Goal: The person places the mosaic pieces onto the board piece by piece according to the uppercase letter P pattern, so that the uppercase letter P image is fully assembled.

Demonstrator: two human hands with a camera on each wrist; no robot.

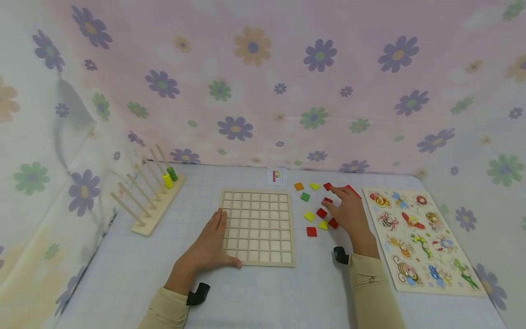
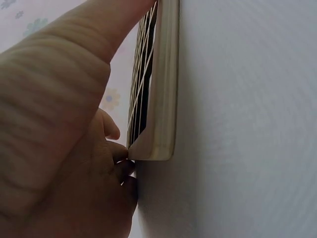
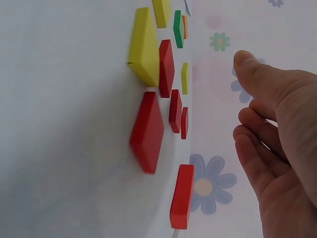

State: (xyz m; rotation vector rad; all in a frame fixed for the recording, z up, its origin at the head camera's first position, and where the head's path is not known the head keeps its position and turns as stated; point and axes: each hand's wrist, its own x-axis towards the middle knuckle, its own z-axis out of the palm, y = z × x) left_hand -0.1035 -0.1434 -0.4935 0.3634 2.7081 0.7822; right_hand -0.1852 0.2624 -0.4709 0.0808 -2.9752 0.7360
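Left hand is released, fingers extended along the left edge of the grid board, thumb at its near edge. Right hand is released, loosely bent above the coloured tiles, which lie off the board's right edge. Near the table's left edge, the peg rack bears yellow rings and green rings; toward its right edge, the puzzle board holds insect pieces.

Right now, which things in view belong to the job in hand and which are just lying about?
Likely job:
pale wooden grid board, left hand touching it
red, yellow, green, orange square tiles, right hand nearby
white card with coloured squares

Apparently lying about:
wooden peg rack with yellow, green rings
pale insect-picture board
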